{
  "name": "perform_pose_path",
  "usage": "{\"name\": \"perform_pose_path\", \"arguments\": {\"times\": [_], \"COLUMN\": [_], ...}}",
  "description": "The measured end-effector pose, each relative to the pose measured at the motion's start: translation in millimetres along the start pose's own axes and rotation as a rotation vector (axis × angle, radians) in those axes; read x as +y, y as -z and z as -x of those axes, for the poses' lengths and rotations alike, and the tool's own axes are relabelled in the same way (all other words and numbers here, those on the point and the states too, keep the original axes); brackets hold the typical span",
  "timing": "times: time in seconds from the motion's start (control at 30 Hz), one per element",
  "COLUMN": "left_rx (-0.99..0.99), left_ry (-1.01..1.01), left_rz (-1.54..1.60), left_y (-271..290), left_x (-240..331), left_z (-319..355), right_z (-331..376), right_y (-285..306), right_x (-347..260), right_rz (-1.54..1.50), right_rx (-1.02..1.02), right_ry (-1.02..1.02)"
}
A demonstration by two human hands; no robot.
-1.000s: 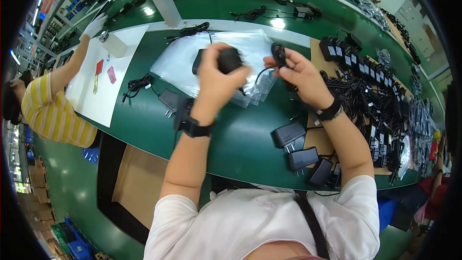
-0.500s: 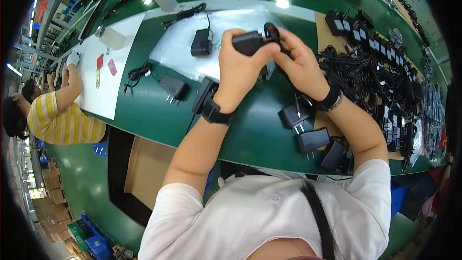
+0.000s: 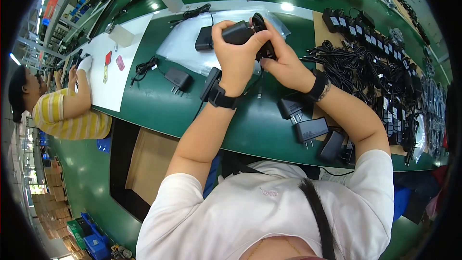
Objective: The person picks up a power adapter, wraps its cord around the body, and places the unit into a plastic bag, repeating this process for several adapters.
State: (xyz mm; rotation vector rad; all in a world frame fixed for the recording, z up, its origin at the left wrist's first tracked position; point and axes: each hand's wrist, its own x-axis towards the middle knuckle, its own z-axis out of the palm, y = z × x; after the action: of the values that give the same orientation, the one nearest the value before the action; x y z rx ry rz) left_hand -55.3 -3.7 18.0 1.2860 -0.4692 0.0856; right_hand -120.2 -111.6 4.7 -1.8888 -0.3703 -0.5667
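Note:
My left hand (image 3: 233, 62) is wrapped round a black power adapter (image 3: 237, 32), raised above the green bench. Against the adapter's right end, my right hand (image 3: 290, 69) grips a bundled black cable (image 3: 258, 20); part of the bundle is hidden by the fingers. A thin cable end hangs below the right hand. Behind my left hand, another black adapter (image 3: 204, 39) lies on clear plastic bags (image 3: 180, 45). An adapter with its prongs showing (image 3: 178, 79) and its coiled cable lies left of my left wrist. Below my right wrist sit several more adapters (image 3: 312, 130).
On the right, a heap of black cables (image 3: 344, 62) and rows of adapters (image 3: 361, 31) cover brown cardboard. A co-worker in a yellow striped shirt (image 3: 74, 115) works at the white surface (image 3: 129, 58) to the left. An open cardboard box (image 3: 151, 161) stands below the bench edge.
Both hands have shifted slightly left and up with the adapter and cable. My right fingers have moved lower round the cable bundle, and a loose cable end now hangs beneath.

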Motion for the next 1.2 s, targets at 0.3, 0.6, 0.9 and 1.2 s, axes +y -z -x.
{"name": "perform_pose_path", "arguments": {"times": [0.3, 0.6, 0.9, 1.2], "left_rx": [-0.048, 0.043, -0.052, -0.063], "left_ry": [0.037, -0.048, -0.556, 0.278], "left_rz": [0.032, 0.108, -0.114, 0.480], "left_y": [0, 10, 11, -6], "left_x": [4, 18, 10, 14], "left_z": [11, -11, 3, 17], "right_z": [6, 0, -2, -1], "right_y": [1, 16, 17, 19], "right_x": [-9, -22, -17, -5], "right_rz": [0.131, 0.244, -1.325, -0.981], "right_rx": [-0.039, -0.015, -0.113, 0.167], "right_ry": [0.075, 0.089, -0.996, -0.740]}}
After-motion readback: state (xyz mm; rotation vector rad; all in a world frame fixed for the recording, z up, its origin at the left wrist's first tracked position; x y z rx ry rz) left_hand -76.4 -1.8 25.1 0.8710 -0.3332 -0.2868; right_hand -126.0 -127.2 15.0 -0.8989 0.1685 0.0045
